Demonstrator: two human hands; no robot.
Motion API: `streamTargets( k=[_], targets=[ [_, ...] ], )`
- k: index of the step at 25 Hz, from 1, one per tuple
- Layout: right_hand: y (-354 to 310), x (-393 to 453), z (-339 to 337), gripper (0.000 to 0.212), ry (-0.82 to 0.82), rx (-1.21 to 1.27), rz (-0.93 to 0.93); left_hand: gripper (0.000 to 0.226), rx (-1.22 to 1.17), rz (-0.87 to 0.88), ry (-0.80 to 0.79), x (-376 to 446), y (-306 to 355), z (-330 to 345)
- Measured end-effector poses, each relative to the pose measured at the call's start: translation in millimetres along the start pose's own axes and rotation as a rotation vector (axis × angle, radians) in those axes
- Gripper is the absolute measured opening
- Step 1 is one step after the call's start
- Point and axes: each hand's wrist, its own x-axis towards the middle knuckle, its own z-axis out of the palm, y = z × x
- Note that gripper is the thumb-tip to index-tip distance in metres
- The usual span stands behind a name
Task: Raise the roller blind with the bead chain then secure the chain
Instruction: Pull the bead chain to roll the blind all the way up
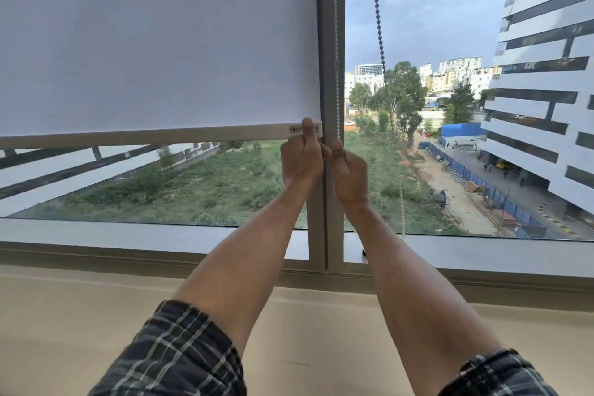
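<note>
The roller blind point(154, 42) covers the left window pane most of the way down, with its bottom bar point(144, 136) hanging well above the sill, so there's a strip of glass open below it. Looks to me like the raising part is only partly done, lots of fabric left to roll up.

The white bead chain point(336, 42) runs down the front of the window frame post point(331, 90), just right of the blind's edge, and drops into the two hands. The left hand point(301, 159) is curled closed right at the end of the bottom bar, thumb up against the little label there. The right hand point(349, 175) is just beside it, almost touching, also curled into a loose fist with the thumb up near the chain. Both seem to be pinching the chain, but the fingers are turned away from the camera, so I can't say for sure which strand each one holds, or if the left one is on the bar instead.

There's a second, dark chain point(377, 10) hanging further right in front of the uncovered pane, probably for the neighbouring blind. A pale strand point(402, 209) also dangles lower right, towards the sill point(128, 231).

My guess for the next move: pull one side of the loop down hand over hand, steady and straight so the beads don't skip, then find a hook or clip for securing. I don't see one clearly, maybe that small dark thing point(364, 251) at the base of the post.
</note>
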Motion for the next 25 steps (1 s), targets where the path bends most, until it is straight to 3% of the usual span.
streamTargets(
  k=[5, 7, 11, 18, 22, 25],
  targets=[
    [40, -36, -2, 0.054, -0.070, -0.007, 0.138, 0.077, -0.384, -0.098, -0.145, -2, 31, 27],
    [43, -42, 2, 0.047, -0.079, -0.022, 0.157, 0.068, -0.444, -0.151, -0.128, -5, 44, 35],
    [44, -48, 4, 0.045, -0.162, -0.139, 0.125, 0.061, -0.157, 0.014, 0.009, -7, 36, 31],
    [55, -77, -13, 0.040, -0.411, -0.210, 0.074, 0.072, 0.116, 0.132, 0.003, -32, -6, 16],
    [51, -61, -21, 0.042, -0.131, -0.285, 0.101, 0.069, 0.142, 0.155, -0.021, -49, -30, 8],
    [19, -26, -16, 0.038, 0.066, -0.118, 0.078, 0.068, 0.191, 0.129, -0.044, -65, -46, 3]
  ],
)
